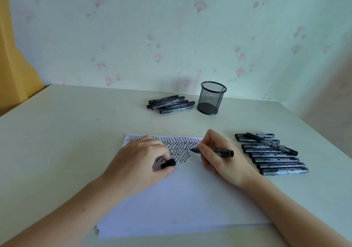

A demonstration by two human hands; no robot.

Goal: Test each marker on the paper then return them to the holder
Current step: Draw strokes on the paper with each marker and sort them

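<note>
On bench: paper (181, 199), upper part covered in black zigzag strokes.
Right hand (219, 157): fingers clamped on uncapped marker (213, 151), tip at right edge of strokes.
Left hand (141, 163): fingers curled round black cap (168, 163), resting on paper.
Holder (211, 98): mesh cup, well apart, at far edge; looked empty.
Other markers: 5 (170, 104) left of holder; a row (274, 155) beside right hand.
Advice: short light stroke on blank paper; cap firmly.
</note>
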